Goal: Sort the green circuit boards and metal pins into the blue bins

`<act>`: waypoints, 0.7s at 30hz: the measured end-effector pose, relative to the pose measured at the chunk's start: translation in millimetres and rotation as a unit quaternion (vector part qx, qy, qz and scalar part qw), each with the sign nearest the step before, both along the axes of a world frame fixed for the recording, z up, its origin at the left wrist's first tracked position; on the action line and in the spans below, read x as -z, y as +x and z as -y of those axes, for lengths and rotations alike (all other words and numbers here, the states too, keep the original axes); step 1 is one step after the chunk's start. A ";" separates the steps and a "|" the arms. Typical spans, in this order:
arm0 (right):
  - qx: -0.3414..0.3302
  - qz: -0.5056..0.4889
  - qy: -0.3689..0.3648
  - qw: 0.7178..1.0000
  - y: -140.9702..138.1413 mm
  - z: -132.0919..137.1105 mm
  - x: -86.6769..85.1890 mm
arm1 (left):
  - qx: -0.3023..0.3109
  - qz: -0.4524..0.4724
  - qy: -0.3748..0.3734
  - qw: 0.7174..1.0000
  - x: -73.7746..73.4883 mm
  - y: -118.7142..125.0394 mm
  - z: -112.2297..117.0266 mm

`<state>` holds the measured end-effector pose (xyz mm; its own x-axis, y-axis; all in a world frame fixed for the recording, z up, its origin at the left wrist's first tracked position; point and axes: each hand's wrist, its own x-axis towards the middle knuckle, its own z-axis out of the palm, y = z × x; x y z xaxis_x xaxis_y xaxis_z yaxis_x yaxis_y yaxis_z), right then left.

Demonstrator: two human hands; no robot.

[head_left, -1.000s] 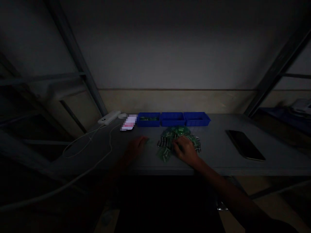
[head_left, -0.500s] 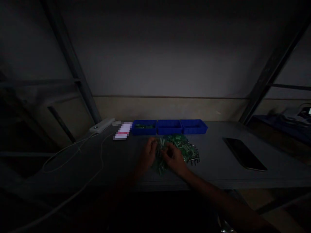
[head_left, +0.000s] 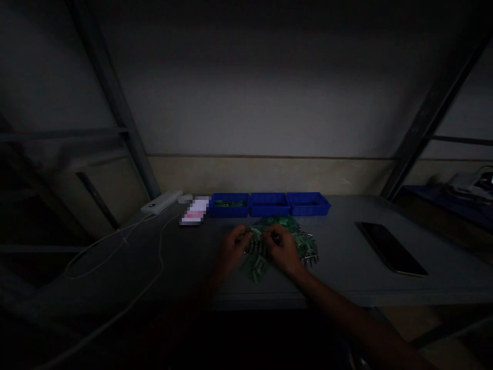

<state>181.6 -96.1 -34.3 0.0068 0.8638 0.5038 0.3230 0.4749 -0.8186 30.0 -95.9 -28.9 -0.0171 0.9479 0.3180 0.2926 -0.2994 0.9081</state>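
Note:
My left hand (head_left: 232,247) and my right hand (head_left: 283,249) face each other above the desk, fingers pinched at the top of a small green piece (head_left: 257,235) with a row of dark metal prongs (head_left: 256,248) below it. Its exact kind is too dim to make out. Under and in front of the hands lies a clear green plastic bag (head_left: 254,270) with pale pieces in it. Beside my right hand spreads a heap of similar green pieces with metal prongs (head_left: 307,245), partly hidden by that hand.
Three blue bins stand in a row behind the hands: the left bin (head_left: 229,211) holds green pieces, beside the middle bin (head_left: 269,209) and right bin (head_left: 310,209). A dark phone (head_left: 391,249) lies right. At left are a lit phone (head_left: 195,210), a white power strip (head_left: 162,202) and a cable (head_left: 160,257).
Both hands have moved slightly apart and turned, so the green piece and its row of metal prongs now show between them. The view has shifted a little.

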 end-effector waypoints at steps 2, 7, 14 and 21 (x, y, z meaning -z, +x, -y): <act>-0.013 -0.001 -0.016 1.000 -0.1 1.5 0.1 | -0.006 0.001 0.002 1.000 0.6 -0.1 -0.1; -0.037 -0.044 -0.047 0.997 -2.4 5.4 -1.2 | 0.038 0.015 0.001 0.999 1.3 -1.0 1.0; -0.030 -0.070 -0.049 0.996 -0.8 3.3 -0.7 | 0.056 0.043 -0.037 0.997 -4.2 0.4 8.2; -0.036 -0.083 -0.070 0.993 0.1 2.1 -0.9 | 0.035 0.051 -0.034 0.997 -6.3 -0.5 4.8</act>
